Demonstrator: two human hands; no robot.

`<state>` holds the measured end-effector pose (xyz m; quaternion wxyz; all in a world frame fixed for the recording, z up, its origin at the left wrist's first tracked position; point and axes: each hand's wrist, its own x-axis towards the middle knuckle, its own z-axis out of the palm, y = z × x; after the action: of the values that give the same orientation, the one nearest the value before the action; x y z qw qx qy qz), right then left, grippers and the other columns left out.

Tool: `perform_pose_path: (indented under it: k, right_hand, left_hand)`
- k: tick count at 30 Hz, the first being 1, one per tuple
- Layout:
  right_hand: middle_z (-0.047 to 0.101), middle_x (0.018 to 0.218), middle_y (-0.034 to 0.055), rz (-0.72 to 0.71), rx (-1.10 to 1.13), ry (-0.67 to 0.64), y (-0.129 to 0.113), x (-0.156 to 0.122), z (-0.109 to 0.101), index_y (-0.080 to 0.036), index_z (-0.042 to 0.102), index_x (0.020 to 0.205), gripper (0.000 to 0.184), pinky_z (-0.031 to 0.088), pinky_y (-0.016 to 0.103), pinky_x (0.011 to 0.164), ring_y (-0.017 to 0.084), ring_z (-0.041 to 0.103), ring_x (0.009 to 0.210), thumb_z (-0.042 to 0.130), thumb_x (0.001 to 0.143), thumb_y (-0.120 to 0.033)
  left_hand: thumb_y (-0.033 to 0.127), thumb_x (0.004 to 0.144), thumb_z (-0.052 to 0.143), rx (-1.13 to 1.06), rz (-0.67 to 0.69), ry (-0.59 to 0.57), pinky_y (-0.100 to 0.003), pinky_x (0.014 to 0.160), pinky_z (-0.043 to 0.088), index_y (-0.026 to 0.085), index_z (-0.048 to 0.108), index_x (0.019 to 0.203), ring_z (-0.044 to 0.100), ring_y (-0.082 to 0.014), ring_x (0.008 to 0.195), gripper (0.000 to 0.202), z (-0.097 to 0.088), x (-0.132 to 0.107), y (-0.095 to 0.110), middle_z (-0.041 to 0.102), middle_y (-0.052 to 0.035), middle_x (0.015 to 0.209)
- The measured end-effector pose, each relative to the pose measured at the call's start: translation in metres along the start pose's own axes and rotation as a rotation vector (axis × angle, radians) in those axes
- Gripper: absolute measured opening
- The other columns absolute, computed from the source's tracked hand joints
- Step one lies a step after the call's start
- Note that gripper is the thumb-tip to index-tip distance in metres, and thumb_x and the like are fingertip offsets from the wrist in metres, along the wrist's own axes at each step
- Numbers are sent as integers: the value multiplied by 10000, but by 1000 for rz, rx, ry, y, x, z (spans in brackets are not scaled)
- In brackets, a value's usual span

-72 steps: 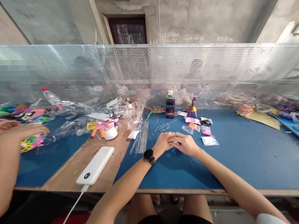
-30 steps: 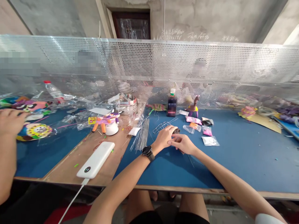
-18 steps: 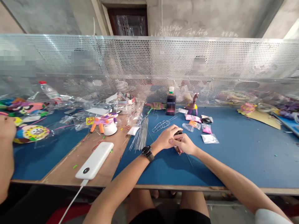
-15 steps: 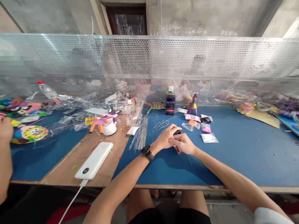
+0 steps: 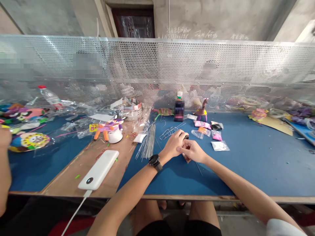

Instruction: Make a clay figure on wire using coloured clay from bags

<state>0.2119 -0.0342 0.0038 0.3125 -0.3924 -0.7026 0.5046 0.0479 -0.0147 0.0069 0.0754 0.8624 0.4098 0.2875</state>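
Observation:
My left hand (image 5: 174,144), with a black watch (image 5: 155,161) on its wrist, is closed and meets my right hand (image 5: 194,151) over the blue table. My right hand is closed too, its thumb side pressed against the left fingers. Between them shows a dark brown thing (image 5: 186,158), mostly covered, so its kind stays unclear. A thin wire (image 5: 199,168) lies just below the right hand. Beyond the left hand rests a bent wire frame (image 5: 169,132), and to its left a bundle of straight wires (image 5: 148,142).
Small bags of coloured clay (image 5: 203,130) lie behind my right hand. A dark bottle (image 5: 179,108) and a clay animal figure (image 5: 203,111) stand farther back. At left are a white power bank (image 5: 99,169), a clay figure (image 5: 109,129) and another person's arm (image 5: 4,157).
My fingers have shifted slightly around the brown thing, while both hands stay in nearly the same place. The other person's hand at far left has moved a little.

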Motion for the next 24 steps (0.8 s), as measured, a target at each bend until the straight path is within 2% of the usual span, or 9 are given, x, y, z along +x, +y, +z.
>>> perform_pose_path:
  k: [7, 13, 16, 19, 21, 24]
  right_hand:
    - [580, 456, -56, -88, -63, -58, 4, -4, -4, -226, 513, 766, 411, 420, 246, 456, 134, 557, 390, 615, 982, -560]
    - [581, 464, -56, -81, 5, -47, 8, -1, 0, -218, 527, 760, 413, 424, 235, 429, 127, 552, 378, 666, 945, -561]
    - [583, 474, -64, -40, 58, -52, 3, -1, 0, -198, 604, 868, 383, 413, 236, 387, 139, 552, 363, 708, 897, -566]
    - [566, 490, -77, -33, 68, -39, 0, 0, -4, -166, 656, 1054, 402, 414, 237, 390, 134, 539, 369, 708, 887, -528]
    - [541, 504, -85, -61, 64, 4, 3, 1, -10, -159, 651, 1127, 373, 400, 234, 402, 115, 502, 371, 677, 898, -451]
    - [539, 590, -82, -99, 83, 60, 13, 5, -19, -185, 604, 1185, 339, 412, 241, 431, 102, 465, 408, 580, 863, -291]
  left_hand:
    - [159, 835, 618, -115, 10, 11, -327, 915, 541, 232, 604, 1261, 635, -219, 1054, 432, 4, -2, 1, 599, -81, 1194]
    - [156, 843, 604, -137, 14, 23, -326, 914, 531, 221, 599, 1223, 625, -217, 1048, 386, 4, -2, 0, 592, -87, 1197]
    - [161, 846, 584, -119, 2, 52, -346, 898, 526, 211, 580, 1178, 608, -224, 1018, 335, 5, -2, -7, 573, -93, 1159]
    - [190, 758, 664, -139, -12, 112, -386, 901, 524, 196, 545, 1139, 577, -251, 1023, 399, 7, -3, -16, 536, -101, 1131]
    - [183, 721, 686, -189, -36, 186, -412, 937, 515, 189, 523, 1141, 560, -262, 1047, 451, 7, -3, -20, 520, -103, 1129]
    - [187, 837, 612, -279, -95, 317, -421, 966, 497, 188, 513, 1140, 552, -244, 1033, 319, 0, -3, -19, 521, -94, 1102]
